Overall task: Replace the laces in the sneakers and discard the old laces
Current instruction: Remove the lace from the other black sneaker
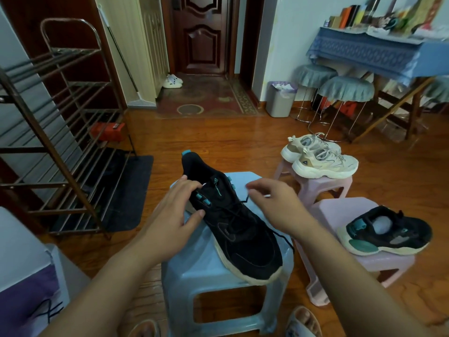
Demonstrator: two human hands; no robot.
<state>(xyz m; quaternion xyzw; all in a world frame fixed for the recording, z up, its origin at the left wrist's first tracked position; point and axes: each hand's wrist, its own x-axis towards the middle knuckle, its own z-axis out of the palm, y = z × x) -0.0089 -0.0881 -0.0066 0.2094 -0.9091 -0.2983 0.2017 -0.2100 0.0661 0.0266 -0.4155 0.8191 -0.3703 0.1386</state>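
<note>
Black sneaker (233,224) on blue stool (194,271); left grip (175,210) clasps collar, right grip (274,203) pinches lace (245,199).

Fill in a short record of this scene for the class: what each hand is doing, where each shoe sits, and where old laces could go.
left hand: holds the black sneaker at its collar
right hand: pinches the black lace
sneaker's support: blue stool
second black sneaker: on the near pink stool
cream sneakers: on the far pink stool
bin: by the wall
</note>
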